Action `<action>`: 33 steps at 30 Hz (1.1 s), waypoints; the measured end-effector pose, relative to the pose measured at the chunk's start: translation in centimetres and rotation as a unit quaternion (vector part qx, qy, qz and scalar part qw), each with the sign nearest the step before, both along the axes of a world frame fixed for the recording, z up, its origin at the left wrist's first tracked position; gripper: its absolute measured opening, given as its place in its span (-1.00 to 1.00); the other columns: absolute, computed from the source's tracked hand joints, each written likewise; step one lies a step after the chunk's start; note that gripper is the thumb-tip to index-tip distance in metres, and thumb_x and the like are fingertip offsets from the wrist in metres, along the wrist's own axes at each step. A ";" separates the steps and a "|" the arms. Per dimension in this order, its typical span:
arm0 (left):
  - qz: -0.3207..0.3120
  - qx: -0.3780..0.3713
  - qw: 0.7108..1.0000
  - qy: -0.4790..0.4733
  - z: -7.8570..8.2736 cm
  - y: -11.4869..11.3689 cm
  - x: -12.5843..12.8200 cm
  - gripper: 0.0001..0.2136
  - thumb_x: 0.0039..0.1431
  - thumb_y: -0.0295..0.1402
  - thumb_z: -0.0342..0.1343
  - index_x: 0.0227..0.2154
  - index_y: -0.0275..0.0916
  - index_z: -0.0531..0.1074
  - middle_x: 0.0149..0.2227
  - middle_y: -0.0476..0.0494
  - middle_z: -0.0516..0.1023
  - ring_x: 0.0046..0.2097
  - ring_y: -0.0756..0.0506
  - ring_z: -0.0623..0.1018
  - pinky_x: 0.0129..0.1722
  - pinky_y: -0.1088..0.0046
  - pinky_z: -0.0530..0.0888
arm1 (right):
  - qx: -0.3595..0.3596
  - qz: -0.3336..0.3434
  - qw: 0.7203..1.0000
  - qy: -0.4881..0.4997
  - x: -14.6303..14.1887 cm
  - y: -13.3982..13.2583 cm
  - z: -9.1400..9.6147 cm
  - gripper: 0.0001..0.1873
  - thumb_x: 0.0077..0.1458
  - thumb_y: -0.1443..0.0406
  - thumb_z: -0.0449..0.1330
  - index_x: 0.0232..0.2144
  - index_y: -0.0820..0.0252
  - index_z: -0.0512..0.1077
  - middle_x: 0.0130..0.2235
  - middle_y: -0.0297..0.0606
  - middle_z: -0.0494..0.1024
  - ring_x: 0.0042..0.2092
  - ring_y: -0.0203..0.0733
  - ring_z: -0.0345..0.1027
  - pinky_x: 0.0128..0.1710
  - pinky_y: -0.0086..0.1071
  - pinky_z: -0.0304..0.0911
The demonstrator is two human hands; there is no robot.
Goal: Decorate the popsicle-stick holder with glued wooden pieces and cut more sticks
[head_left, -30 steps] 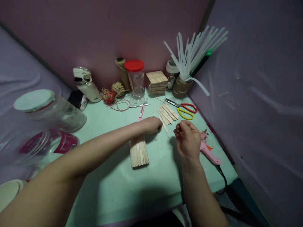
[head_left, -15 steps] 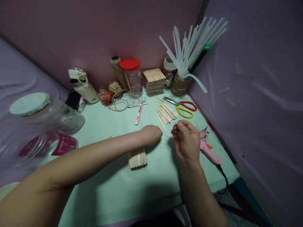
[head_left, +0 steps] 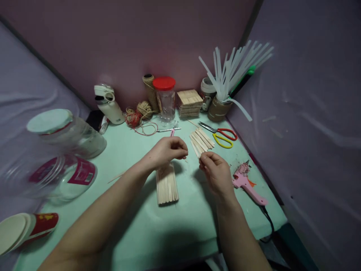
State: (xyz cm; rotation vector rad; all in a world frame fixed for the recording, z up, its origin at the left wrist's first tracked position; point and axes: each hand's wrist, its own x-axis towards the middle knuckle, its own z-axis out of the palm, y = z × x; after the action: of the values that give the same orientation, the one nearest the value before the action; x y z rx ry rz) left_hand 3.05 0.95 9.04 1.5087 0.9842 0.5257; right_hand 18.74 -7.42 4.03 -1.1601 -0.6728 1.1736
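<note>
My left hand (head_left: pixel 171 150) is over the far end of a flat panel of craft sticks (head_left: pixel 167 186), hiding that end. Its thumb and fingertips are pressed together; whatever is between them is too small to make out. Opposite it, my right hand (head_left: pixel 216 171) is closed in a pinch at the near end of a loose pile of craft sticks (head_left: pixel 202 140). I cannot tell what that pinch holds. A pink utility knife (head_left: pixel 172 132) shows only its tip behind my left hand. To the right of my right hand lies a pink hot glue gun (head_left: pixel 249 186).
Scissors (head_left: pixel 224 136) lie beyond the pile. Along the back stand stacked craft sticks (head_left: pixel 189 102), a red-lidded jar (head_left: pixel 165 96), twine (head_left: pixel 144 109) and a pot of glue sticks (head_left: pixel 219 109). Clear jars (head_left: pixel 87 141) and paper cups (head_left: pixel 42 226) are at left.
My left hand has lifted and drawn left, away from my right hand, turning so its thumb shows. My right hand has shifted slightly left towards the loose sticks. The view has shifted a little.
</note>
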 end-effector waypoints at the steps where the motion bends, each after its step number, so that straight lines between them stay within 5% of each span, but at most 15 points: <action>1: 0.040 -0.041 0.997 -0.041 -0.1 -0.5 -0.6 -0.91 -0.06 -0.41 0.23 -0.46 -0.29 0.45 -0.50 -0.05 0.52 -0.40 -0.01 0.53 -0.34 0.48 0.42 | -0.003 0.022 1.000 -0.014 -0.2 0.1 -0.1 -0.82 -0.07 0.19 0.30 -0.53 0.17 0.45 -0.53 -0.41 0.36 -0.48 -0.35 0.13 -0.47 -0.43 0.05; 7: 0.174 -0.143 0.962 -0.155 -1.2 -3.1 -3.0 -0.83 -0.13 -0.41 0.31 -0.45 -0.30 0.45 -0.46 -0.06 0.55 -0.39 0.02 0.55 -0.33 0.51 0.45 | -0.028 0.113 0.988 -0.099 -2.0 0.6 0.8 -0.81 -0.04 0.18 0.29 -0.52 0.17 0.47 -0.53 -0.40 0.38 -0.49 -0.34 0.11 -0.49 -0.42 0.02; 33: 0.189 -0.172 0.951 -0.171 -1.8 -4.0 -2.2 -0.81 -0.04 -0.55 0.23 -0.35 -0.29 0.35 -0.54 -0.02 0.53 -0.42 0.00 0.59 -0.40 0.56 0.49 | -0.034 0.122 0.987 -0.101 -3.0 1.5 -0.5 -0.87 -0.07 0.24 0.29 -0.52 0.19 0.45 -0.56 -0.44 0.37 -0.50 -0.37 0.14 -0.49 -0.46 0.05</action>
State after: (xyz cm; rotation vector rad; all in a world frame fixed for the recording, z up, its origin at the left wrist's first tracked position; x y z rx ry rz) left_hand 0.80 -3.01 7.29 0.8818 1.0292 0.8119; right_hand 15.78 -5.94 3.54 -1.2930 -0.9578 1.3023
